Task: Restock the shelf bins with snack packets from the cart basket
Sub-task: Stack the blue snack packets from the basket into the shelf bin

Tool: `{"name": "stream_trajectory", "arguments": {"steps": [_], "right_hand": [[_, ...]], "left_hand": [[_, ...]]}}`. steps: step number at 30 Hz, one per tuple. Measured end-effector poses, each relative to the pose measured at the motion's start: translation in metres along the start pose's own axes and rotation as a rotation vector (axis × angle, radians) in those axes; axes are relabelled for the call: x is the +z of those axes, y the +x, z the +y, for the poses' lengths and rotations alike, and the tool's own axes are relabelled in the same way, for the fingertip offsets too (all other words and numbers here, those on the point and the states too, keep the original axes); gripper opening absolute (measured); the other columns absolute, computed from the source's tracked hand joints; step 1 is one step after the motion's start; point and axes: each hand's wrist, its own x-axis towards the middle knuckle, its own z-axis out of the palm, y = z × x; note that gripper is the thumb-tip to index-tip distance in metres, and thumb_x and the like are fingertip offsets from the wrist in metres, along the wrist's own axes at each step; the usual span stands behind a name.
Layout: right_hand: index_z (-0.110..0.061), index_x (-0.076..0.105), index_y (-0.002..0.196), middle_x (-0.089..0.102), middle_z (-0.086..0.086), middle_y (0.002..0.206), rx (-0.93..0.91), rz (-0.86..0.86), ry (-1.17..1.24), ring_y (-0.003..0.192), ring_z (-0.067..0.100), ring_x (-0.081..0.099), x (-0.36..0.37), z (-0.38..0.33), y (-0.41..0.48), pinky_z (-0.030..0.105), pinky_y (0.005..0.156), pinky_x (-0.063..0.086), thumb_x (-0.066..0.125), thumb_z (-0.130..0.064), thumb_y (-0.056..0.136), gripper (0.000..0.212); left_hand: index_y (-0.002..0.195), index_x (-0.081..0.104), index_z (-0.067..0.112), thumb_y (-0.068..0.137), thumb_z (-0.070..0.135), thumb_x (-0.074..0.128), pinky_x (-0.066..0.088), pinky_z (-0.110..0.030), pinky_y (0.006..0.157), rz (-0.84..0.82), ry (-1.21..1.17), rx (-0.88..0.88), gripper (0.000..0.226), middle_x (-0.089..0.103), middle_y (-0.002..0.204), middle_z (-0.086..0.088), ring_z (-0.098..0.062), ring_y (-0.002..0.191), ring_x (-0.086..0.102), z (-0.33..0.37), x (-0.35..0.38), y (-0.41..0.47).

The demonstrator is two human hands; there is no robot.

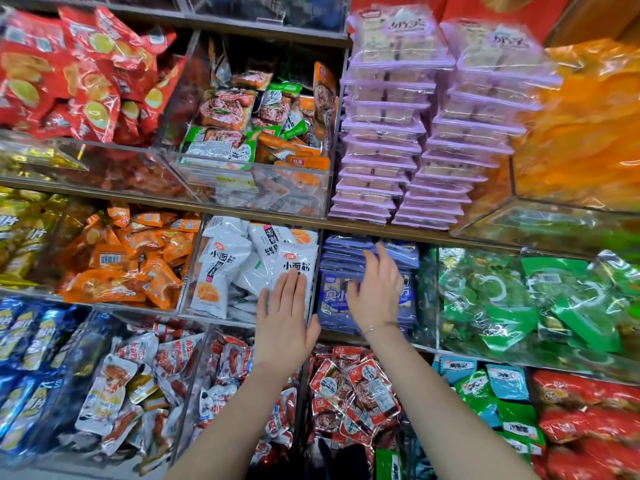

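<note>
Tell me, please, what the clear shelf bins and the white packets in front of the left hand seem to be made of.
Shelf bins: probably clear acrylic or a similar rigid plastic, glossy; packets show through the flat walls, which carry reflections.
White packets: likely thin plastic film, shiny; the surfaces crinkle and catch bright highlights.

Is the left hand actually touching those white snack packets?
Cannot tell. The head view shows the left hand with straight fingers overlapping the white plastic snack packets, but its palm side is hidden.
</note>
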Motion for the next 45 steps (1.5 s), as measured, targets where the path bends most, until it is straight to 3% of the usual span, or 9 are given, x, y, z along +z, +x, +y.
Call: {"name": "stream_trajectory", "arguments": {"steps": [13, 18, 22, 25, 30, 34, 38, 43, 45], "right_hand": [[-0.008, 0.02, 0.146, 0.017, 0.009, 0.153, 0.075, -0.125, 0.037, 0.144, 0.025, 0.011, -0.005, 0.035, 0.024, 0.035, 0.119, 0.008, 0.049, -0.014, 0.089, 0.063], [-0.009, 0.026, 0.145, 0.018, 0.006, 0.154, 0.073, -0.125, 0.306, 0.141, 0.022, 0.019, -0.029, 0.031, -0.003, 0.033, 0.116, 0.021, 0.043, -0.013, 0.095, 0.053], [-0.009, 0.057, 0.121, 0.061, 0.014, 0.12, 0.105, -0.132, 0.549, 0.111, 0.026, 0.056, -0.051, 0.025, -0.043, 0.023, 0.087, 0.042, 0.044, -0.022, 0.098, 0.03], [-0.01, 0.065, 0.097, 0.068, 0.02, 0.09, 0.153, -0.179, 0.675, 0.086, 0.033, 0.062, -0.064, 0.028, -0.084, 0.036, 0.077, 0.047, 0.046, -0.024, 0.097, 0.024], [-0.02, 0.063, 0.087, 0.068, 0.01, 0.085, 0.228, -0.314, 0.733, 0.082, 0.023, 0.063, -0.062, 0.051, -0.179, 0.031, 0.075, 0.047, 0.051, -0.026, 0.095, 0.016], [-0.017, 0.065, 0.092, 0.069, 0.013, 0.087, 0.33, -0.47, 0.635, 0.084, 0.027, 0.065, -0.048, 0.076, -0.271, 0.035, 0.08, 0.048, 0.053, -0.018, 0.094, 0.011], [-0.005, 0.067, 0.099, 0.07, 0.013, 0.094, 0.483, -0.598, 0.457, 0.084, 0.018, 0.062, -0.033, 0.116, -0.369, 0.022, 0.069, 0.038, 0.054, -0.013, 0.092, 0.016], [-0.024, 0.052, 0.056, 0.055, -0.001, 0.069, 0.711, -0.615, 0.449, 0.075, 0.015, 0.05, -0.022, 0.163, -0.486, 0.02, 0.063, 0.034, 0.051, -0.017, 0.09, 0.035], [-0.023, 0.055, 0.062, 0.056, 0.004, 0.067, 0.872, -0.616, 0.451, 0.069, 0.017, 0.049, -0.024, 0.182, -0.526, 0.026, 0.062, 0.036, 0.052, -0.011, 0.092, 0.032]], "left_hand": [[0.142, 0.042, 0.003, 0.09, 0.041, 0.031, 0.034, -0.055, 0.109, 0.01, -0.012, 0.02, 0.065, 0.042, 0.148, -0.013, -0.029, 0.138, 0.038, 0.002, -0.004, -0.002], [0.15, 0.023, 0.004, 0.093, 0.05, 0.042, 0.013, -0.052, 0.117, 0.034, -0.091, 0.031, 0.076, 0.021, 0.157, -0.012, -0.029, 0.146, 0.017, 0.002, -0.01, -0.009], [0.144, 0.035, 0.003, 0.087, 0.043, 0.063, 0.021, -0.052, 0.115, 0.099, -0.159, 0.046, 0.076, 0.036, 0.15, -0.014, -0.032, 0.14, 0.032, 0.007, -0.023, -0.03], [0.127, 0.05, 0.008, 0.088, 0.036, 0.061, 0.043, -0.043, 0.097, 0.127, -0.346, 0.029, 0.049, 0.056, 0.123, -0.01, -0.029, 0.116, 0.051, 0.009, -0.029, -0.071], [0.108, 0.06, 0.007, 0.09, 0.031, 0.058, 0.048, -0.034, 0.073, -0.089, -0.393, -0.077, 0.03, 0.065, 0.104, -0.007, -0.026, 0.09, 0.063, -0.014, -0.015, -0.169], [0.113, 0.056, 0.014, 0.092, 0.032, 0.059, 0.044, -0.028, 0.077, -0.363, -0.389, -0.257, 0.028, 0.065, 0.11, -0.004, -0.022, 0.103, 0.061, -0.037, 0.003, -0.248], [0.12, 0.048, 0.017, 0.092, 0.036, 0.057, 0.046, -0.028, 0.087, -0.631, -0.343, -0.411, 0.035, 0.059, 0.117, -0.002, -0.02, 0.108, 0.057, -0.054, 0.017, -0.322], [0.123, 0.046, 0.017, 0.094, 0.039, 0.053, 0.043, -0.025, 0.086, -0.767, -0.27, -0.4, 0.037, 0.057, 0.121, -0.003, -0.019, 0.109, 0.057, -0.058, 0.035, -0.398], [0.122, 0.045, 0.017, 0.094, 0.039, 0.052, 0.041, -0.025, 0.087, -0.826, -0.258, -0.395, 0.036, 0.058, 0.121, -0.003, -0.019, 0.109, 0.058, -0.048, 0.04, -0.422]]}}
